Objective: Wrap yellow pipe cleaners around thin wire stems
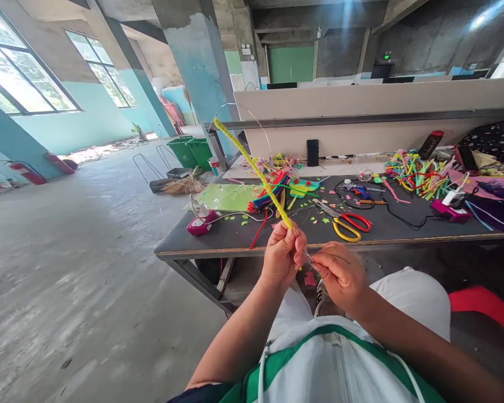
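Observation:
A long yellow fuzzy stem point(258, 170) slants up and left from my left hand point(282, 254), whose fingers are closed around its lower end. Thin pale wire point(258, 122) curves in a loop near the stem's top. My right hand point(340, 274) is just right of the left, with thumb and fingers pinched on a thin metallic wire end point(308, 256) that reaches toward the left hand. Both hands are in front of the table's near edge, above the lap.
On the dark table point(235, 238) lie scissors point(348, 223) with red and yellow handles, colourful stem bundles point(420, 173), a green sheet point(227, 197), a pink power socket point(201, 224), a glue gun point(361, 191) and cables. A black phone point(313, 153) stands at the back.

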A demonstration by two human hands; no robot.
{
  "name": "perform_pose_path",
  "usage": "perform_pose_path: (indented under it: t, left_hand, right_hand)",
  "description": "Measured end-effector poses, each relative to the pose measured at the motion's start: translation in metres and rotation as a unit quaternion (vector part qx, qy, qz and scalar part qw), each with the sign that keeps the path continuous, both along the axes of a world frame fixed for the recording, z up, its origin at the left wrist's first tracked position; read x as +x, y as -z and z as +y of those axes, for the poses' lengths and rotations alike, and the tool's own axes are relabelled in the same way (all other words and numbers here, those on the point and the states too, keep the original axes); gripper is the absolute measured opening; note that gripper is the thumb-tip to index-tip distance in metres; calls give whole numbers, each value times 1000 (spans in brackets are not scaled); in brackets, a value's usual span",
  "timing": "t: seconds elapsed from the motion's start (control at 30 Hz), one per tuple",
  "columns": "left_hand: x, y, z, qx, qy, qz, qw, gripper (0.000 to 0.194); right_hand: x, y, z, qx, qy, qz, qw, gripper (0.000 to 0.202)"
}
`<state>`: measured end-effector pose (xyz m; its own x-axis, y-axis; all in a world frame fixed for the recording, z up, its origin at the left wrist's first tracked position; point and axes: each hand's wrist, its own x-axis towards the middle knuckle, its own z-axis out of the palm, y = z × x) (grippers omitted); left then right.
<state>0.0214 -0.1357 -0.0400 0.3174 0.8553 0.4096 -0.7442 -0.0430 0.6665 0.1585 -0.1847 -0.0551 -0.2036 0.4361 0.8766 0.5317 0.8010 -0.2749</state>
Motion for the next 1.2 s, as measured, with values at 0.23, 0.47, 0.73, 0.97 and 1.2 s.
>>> perform_pose_path:
  t: [0.23, 0.47, 0.73, 0.97, 1.2]
  left_hand:
    - [0, 0, -1, 15, -4, 2, 1000, 12]
    - [1, -2, -4, 17, -18, 5, 1000, 13]
    - [1, 0, -2, 30, -16, 3, 999, 12]
    - [0, 3, -1, 32, -14, 4, 999, 13]
    - [0, 5, 0, 42, -7, 8, 999, 12]
  right_hand:
    - [-2, 3, -2, 0, 11, 3, 1000, 24]
    - [-2, 9, -1, -12, 25, 20, 999, 25]
    - [-3, 1, -5, -121, -31, 71, 990, 15]
    - [-3, 0, -5, -139, -34, 92, 985, 13]
    - [0, 5, -2, -88, -14, 63, 994, 14]
